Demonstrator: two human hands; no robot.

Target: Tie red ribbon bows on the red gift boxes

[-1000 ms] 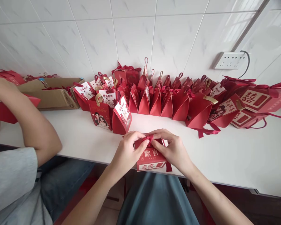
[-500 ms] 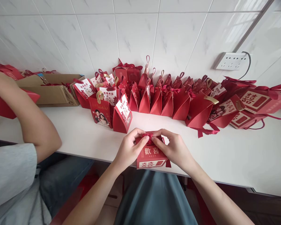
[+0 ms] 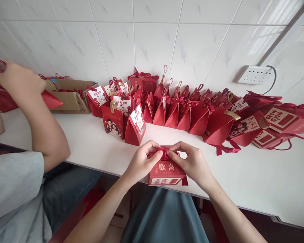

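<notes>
A small red gift box with gold characters on its front stands at the near edge of the white table. A red ribbon runs over its top. My left hand and my right hand meet above the box, and both pinch the ribbon between thumb and fingers. The ribbon's knot is partly hidden by my fingertips. A loose ribbon end hangs down the box's right side.
A long row of red gift bags and flat red boxes lines the tiled wall. A cardboard carton sits at the back left. At the left, another person's arm reaches over a red box. A wall socket is at the right.
My hands keep pinching the ribbon on the box with small finger shifts. The other person's hand at the left has risen and moved into view over the red box.
</notes>
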